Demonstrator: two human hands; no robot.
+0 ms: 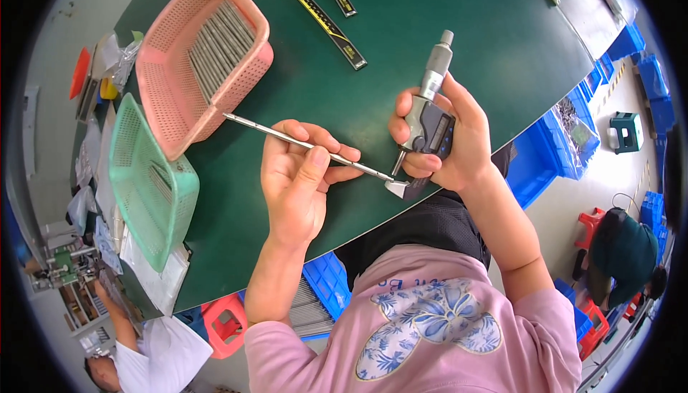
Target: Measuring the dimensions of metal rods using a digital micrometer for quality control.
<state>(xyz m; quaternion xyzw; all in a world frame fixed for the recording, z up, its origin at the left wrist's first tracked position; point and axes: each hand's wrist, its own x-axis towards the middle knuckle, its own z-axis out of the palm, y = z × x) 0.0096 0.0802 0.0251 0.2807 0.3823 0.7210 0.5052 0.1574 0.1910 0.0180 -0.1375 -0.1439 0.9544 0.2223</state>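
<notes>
Closest to the cam is a pink tee [430, 321] at bottom centre. Mid-frame, the left hand [295, 192] has a thin metal rod [292, 139] pinched between thumb and fingers, and just right of that the right hand [464, 151] is wrapped around a digital micrometer [430, 131]. Rod's right end sits at the micrometer's jaws, can't tell if they're touching it. Pink basket [161, 70] of more rods [222, 49], upper left.

1 fisheye camera looked down from above the shirt [416, 328], facing out over the table [236, 199], near the left hand [299, 185] and right hand [464, 135], its rim catching floor [616, 185].
</notes>
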